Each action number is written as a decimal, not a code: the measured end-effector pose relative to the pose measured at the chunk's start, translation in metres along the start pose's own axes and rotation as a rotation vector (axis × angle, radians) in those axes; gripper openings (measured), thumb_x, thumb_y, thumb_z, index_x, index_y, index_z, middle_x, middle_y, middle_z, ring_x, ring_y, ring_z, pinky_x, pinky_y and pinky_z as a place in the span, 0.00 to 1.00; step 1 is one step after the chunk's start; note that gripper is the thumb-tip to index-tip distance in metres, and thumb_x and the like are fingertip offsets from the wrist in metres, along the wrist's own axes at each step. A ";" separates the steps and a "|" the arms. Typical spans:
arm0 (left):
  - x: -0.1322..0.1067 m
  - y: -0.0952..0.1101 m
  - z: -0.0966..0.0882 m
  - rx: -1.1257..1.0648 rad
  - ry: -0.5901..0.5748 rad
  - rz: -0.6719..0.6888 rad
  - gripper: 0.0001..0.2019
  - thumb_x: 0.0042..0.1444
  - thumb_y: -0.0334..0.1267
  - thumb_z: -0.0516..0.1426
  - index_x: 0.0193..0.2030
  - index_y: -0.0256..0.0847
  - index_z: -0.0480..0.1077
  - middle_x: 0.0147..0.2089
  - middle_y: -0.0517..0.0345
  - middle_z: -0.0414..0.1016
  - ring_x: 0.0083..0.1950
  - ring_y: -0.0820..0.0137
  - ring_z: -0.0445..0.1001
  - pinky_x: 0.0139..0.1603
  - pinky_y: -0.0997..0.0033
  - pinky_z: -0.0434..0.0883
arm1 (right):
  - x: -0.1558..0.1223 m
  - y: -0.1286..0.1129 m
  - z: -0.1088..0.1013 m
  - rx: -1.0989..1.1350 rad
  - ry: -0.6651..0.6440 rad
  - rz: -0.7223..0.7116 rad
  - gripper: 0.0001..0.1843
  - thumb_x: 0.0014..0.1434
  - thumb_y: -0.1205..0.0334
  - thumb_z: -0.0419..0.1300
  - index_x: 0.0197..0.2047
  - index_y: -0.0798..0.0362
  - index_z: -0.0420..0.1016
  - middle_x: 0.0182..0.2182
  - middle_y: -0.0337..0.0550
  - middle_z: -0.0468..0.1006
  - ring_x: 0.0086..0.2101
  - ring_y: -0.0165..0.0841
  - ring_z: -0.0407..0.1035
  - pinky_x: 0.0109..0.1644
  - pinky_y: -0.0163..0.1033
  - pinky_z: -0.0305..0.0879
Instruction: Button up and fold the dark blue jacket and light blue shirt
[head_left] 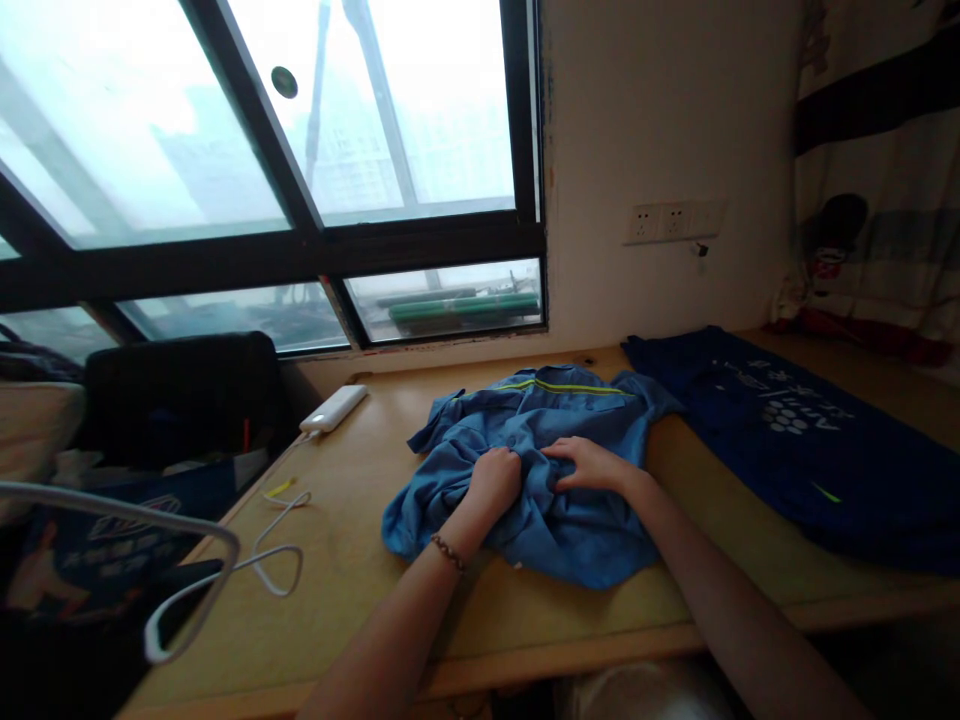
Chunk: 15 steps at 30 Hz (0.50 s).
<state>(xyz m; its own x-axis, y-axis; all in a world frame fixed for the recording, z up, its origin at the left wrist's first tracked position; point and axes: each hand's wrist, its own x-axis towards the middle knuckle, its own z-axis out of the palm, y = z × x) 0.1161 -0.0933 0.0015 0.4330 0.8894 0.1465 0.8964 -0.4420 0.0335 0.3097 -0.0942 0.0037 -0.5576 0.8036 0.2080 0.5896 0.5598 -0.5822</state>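
A crumpled light blue shirt (540,440) with a yellow-green stripe lies on the wooden table (360,560). My left hand (495,478) is closed, its fingers bunched into the shirt's cloth near the middle. My right hand (592,462) rests on the same shirt just to the right, fingers curled and pinching a fold. The two hands are almost touching. A beaded bracelet (448,551) sits on my left wrist.
A dark blue garment (795,440) with white print lies spread at the right. A white power bank (334,408) with its cable (281,500) lies at the left, a white hanger (187,590) at the table's left edge. Black chair (180,390), window, wall sockets (671,222) behind.
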 end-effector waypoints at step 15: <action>-0.004 -0.019 -0.038 -0.666 -0.376 0.164 0.15 0.53 0.35 0.47 0.46 0.37 0.66 0.38 0.50 0.74 0.35 0.67 0.74 0.37 0.69 0.69 | -0.017 0.011 -0.034 0.095 -0.762 0.351 0.24 0.36 0.49 0.64 0.36 0.56 0.77 0.27 0.38 0.75 0.28 0.30 0.67 0.29 0.29 0.59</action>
<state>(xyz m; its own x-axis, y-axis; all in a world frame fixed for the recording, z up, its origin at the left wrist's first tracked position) 0.0940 -0.0930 0.0383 0.6646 0.7340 -0.1401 0.6242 -0.4422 0.6441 0.3455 -0.0950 0.0207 -0.6133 0.5523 -0.5647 0.7695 0.2567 -0.5848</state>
